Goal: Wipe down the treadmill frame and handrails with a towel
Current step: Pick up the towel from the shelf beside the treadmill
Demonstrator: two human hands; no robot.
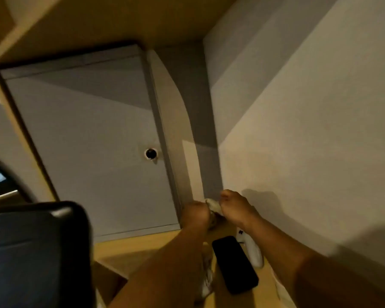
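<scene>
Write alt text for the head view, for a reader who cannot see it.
The left hand and right hand grip a small pale crumpled towel between them before a grey door. Below, a black rectangular phone and a white plastic device lie on a tan wooden surface.

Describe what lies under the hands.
A phone and a white gadget on a wooden ledge. The left hand and right hand grip the towel; the right arm hides the gadget's top.
</scene>
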